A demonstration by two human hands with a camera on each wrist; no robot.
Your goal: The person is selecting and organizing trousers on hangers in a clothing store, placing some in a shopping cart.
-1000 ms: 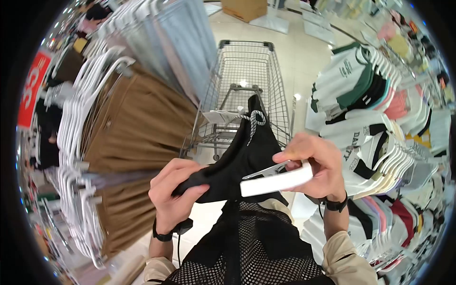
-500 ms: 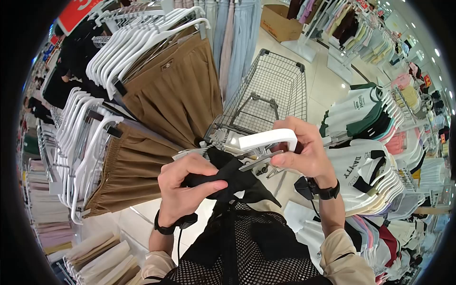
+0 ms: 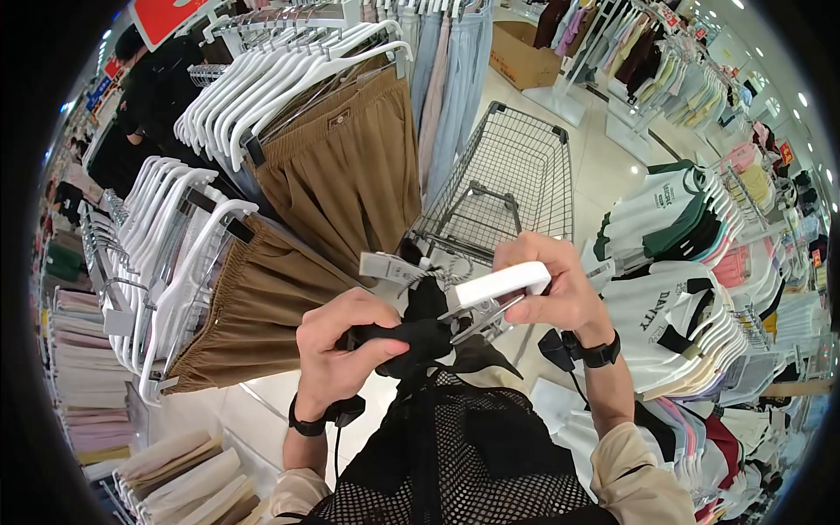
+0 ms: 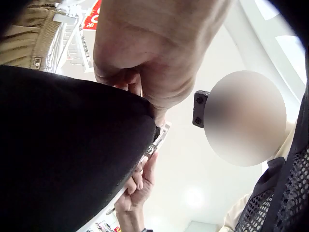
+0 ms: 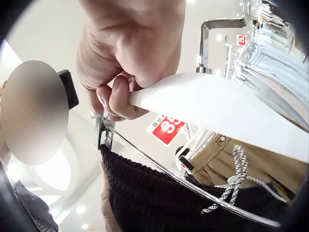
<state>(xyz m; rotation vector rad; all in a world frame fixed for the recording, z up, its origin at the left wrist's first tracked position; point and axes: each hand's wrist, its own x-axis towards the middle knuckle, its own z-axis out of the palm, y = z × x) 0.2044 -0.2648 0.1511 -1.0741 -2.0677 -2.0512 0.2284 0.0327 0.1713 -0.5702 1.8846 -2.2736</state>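
My left hand (image 3: 346, 341) pinches the gathered waistband edge of black drawstring bottoms (image 5: 149, 198) between thumb and fingers. A black-and-white cord (image 5: 236, 179) hangs at the front of the waistband. Opposite, my right hand (image 3: 560, 284) holds a white hanger (image 3: 499, 284) near its end, the thumb and fingers pinching its metal clip (image 5: 105, 133). That clip is right at the corner of the waistband, close to my left fingertips. A thin metal bar (image 5: 169, 171) runs from it along the waistband. The garment's lower part is hidden in the head view.
A wire shopping cart (image 3: 503, 184) stands just ahead. To my left are racks of brown trousers (image 3: 341, 166) on white hangers, with light blue trousers (image 3: 446, 96) behind. Shirts (image 3: 652, 306) hang on racks at the right. A cardboard box (image 3: 521, 57) sits farther back.
My view has turned left toward the brown trousers, so the cart shows farther right. The right hand has brought the hanger's clip to the waistband edge. The left hand keeps its pinch on the cloth.
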